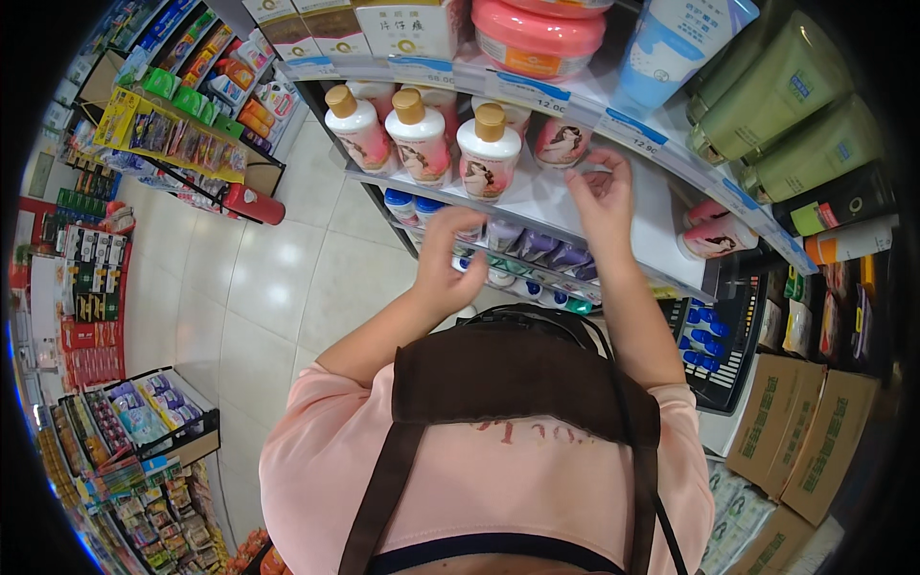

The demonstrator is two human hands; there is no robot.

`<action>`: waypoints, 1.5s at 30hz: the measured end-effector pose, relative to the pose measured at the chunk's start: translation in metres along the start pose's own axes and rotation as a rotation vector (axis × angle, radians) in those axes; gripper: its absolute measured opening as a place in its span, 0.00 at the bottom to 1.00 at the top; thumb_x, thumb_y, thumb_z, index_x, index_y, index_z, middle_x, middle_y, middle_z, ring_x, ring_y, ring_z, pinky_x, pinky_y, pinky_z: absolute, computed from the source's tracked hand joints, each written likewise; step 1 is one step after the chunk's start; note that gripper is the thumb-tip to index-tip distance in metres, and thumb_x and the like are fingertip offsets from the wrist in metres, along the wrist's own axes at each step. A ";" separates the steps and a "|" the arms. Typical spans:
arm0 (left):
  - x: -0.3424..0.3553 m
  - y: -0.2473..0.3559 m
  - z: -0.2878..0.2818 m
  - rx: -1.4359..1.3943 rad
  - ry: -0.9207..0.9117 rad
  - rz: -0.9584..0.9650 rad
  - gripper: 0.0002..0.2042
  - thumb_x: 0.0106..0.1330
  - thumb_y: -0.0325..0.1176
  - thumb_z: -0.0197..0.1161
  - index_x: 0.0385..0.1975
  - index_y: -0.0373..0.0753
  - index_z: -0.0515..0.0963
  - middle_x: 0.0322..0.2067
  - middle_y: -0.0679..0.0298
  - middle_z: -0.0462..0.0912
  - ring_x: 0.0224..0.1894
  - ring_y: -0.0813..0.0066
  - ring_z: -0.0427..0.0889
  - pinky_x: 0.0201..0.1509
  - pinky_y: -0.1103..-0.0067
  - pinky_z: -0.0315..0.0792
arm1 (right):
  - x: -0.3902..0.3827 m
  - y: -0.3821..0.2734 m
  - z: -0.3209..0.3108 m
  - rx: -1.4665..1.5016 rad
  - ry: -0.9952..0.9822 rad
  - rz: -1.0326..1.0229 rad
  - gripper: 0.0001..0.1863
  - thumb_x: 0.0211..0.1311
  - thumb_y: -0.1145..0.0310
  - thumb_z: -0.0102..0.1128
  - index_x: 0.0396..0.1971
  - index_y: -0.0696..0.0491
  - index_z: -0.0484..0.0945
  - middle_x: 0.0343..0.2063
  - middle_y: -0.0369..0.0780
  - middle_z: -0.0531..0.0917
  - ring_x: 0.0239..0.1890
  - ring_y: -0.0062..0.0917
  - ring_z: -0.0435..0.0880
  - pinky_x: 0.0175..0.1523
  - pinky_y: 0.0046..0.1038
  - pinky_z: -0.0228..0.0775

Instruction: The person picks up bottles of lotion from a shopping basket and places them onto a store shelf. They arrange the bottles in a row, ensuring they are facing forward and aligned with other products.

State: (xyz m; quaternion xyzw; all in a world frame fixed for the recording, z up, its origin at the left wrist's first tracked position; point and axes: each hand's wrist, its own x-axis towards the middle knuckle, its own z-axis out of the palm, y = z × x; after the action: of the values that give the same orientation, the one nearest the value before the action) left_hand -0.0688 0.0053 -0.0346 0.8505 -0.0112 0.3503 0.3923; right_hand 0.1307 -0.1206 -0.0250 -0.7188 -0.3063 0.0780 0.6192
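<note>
A front row of white and pink lotion bottles with gold caps stands on the shelf: one at the left (359, 131), one in the middle (419, 139) and one at the right (489, 153). More bottles are partly hidden behind them. My left hand (448, 257) hovers in front of the shelf edge, below the row, its thumb and fingers apart around nothing. To the right, my right hand (604, 196) is over the white shelf board (551, 206). Its curled, parted fingers are beside the lower part of a pink bottle (563, 142); whether they touch it I cannot tell.
Above, a shelf carries pink jars (541, 43) and green tubes (786, 91). Another pink bottle (719, 237) lies tilted farther right. Purple-capped bottles (537, 244) fill the shelf below. A black basket (719, 355) and cardboard boxes (800, 422) are at right; tiled floor (268, 278) at left.
</note>
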 end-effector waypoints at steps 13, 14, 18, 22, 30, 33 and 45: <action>0.067 0.020 0.068 -0.816 -0.101 -0.488 0.44 0.49 0.17 0.53 0.68 0.37 0.40 0.69 0.54 0.41 0.72 0.63 0.38 0.72 0.69 0.35 | 0.045 -0.006 0.008 0.140 -0.127 0.295 0.19 0.53 0.68 0.67 0.42 0.53 0.69 0.32 0.35 0.77 0.28 0.17 0.76 0.29 0.20 0.68; 0.069 0.017 0.071 -0.818 -0.098 -0.485 0.44 0.49 0.17 0.53 0.68 0.37 0.40 0.69 0.53 0.41 0.72 0.63 0.37 0.72 0.69 0.34 | 0.049 0.002 0.008 0.130 -0.122 0.287 0.20 0.52 0.67 0.67 0.43 0.54 0.70 0.31 0.35 0.78 0.30 0.17 0.76 0.31 0.21 0.69; 0.073 0.015 0.078 -0.842 -0.099 -0.493 0.43 0.49 0.17 0.54 0.68 0.37 0.41 0.69 0.53 0.41 0.72 0.62 0.37 0.72 0.69 0.34 | 0.054 0.016 0.009 0.070 -0.077 0.266 0.22 0.50 0.67 0.68 0.44 0.56 0.72 0.31 0.36 0.79 0.31 0.17 0.77 0.33 0.22 0.71; 0.066 0.013 0.078 -0.807 -0.131 -0.501 0.42 0.49 0.16 0.53 0.68 0.37 0.44 0.69 0.54 0.44 0.72 0.62 0.39 0.72 0.68 0.36 | 0.052 0.007 0.006 0.048 -0.084 0.236 0.22 0.51 0.68 0.67 0.45 0.55 0.70 0.35 0.37 0.79 0.29 0.16 0.76 0.31 0.21 0.70; 0.066 0.033 0.077 -0.752 -0.299 -0.334 0.38 0.50 0.15 0.49 0.66 0.40 0.51 0.69 0.57 0.47 0.71 0.65 0.42 0.72 0.69 0.38 | -0.032 -0.008 -0.061 0.128 0.008 0.032 0.24 0.54 0.72 0.63 0.51 0.55 0.69 0.42 0.39 0.79 0.28 0.13 0.74 0.31 0.18 0.67; 0.072 0.037 0.087 -0.717 -0.401 -0.291 0.36 0.50 0.15 0.49 0.65 0.39 0.55 0.69 0.57 0.46 0.72 0.65 0.42 0.72 0.68 0.38 | -0.069 -0.014 -0.107 0.080 0.166 0.032 0.20 0.56 0.75 0.60 0.50 0.55 0.69 0.39 0.37 0.76 0.30 0.13 0.73 0.35 0.16 0.66; 0.123 0.070 0.173 -0.599 -0.595 -0.127 0.40 0.50 0.22 0.54 0.68 0.41 0.49 0.67 0.51 0.49 0.71 0.61 0.45 0.70 0.72 0.46 | -0.087 0.001 -0.183 -0.075 0.507 0.049 0.33 0.56 0.76 0.57 0.63 0.54 0.58 0.59 0.47 0.64 0.64 0.34 0.61 0.63 0.35 0.57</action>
State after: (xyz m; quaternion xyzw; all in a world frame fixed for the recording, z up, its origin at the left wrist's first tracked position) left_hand 0.1049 -0.1283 0.0085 0.7619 -0.1727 0.0458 0.6226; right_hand 0.1515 -0.3210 -0.0083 -0.7451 -0.1266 -0.1013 0.6469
